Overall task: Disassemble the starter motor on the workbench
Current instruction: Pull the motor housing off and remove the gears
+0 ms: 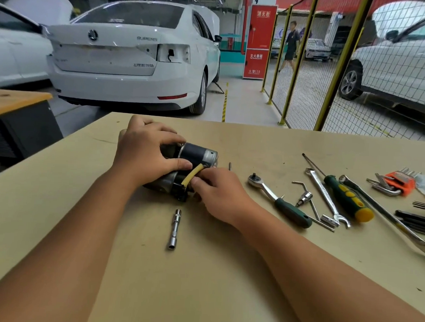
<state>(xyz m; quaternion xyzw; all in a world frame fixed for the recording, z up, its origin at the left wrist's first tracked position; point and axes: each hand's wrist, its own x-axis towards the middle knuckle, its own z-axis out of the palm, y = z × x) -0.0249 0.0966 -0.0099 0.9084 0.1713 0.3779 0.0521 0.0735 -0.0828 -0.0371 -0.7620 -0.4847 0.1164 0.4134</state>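
The starter motor, black and silver, lies on its side on the tan workbench. A yellow sleeved lead crosses its near side. My left hand grips the motor's left end from above, thumb pressed against the body by the lead. My right hand has its fingers curled at the motor's near right side, touching the lower end of the yellow lead; what the fingertips hold is hidden. A thin long bolt lies just right of the motor.
A socket extension lies in front of the motor. To the right lie a ratchet, a combination wrench, a green-and-yellow screwdriver, hex keys and a pry bar. Cars and a mesh fence stand beyond the bench.
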